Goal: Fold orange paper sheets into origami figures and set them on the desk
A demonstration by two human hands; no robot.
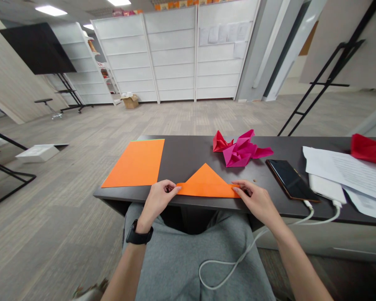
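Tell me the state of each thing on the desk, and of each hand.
Folded orange paper: a peak above a band.
Left hand: pinching its left end.
Right hand: pinching its right end.
Orange sheet: flat, unfolded.
Magenta origami: folded.
Red origami: folded.
Phone: screen dark, cable plugged in.
White device: cable attached, partly covered.
Printed papers: loose, overlapping.
Rightmost red item: partly out of frame.

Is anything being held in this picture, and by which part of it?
Yes: the folded orange paper, left end in the left hand, right end in the right hand.
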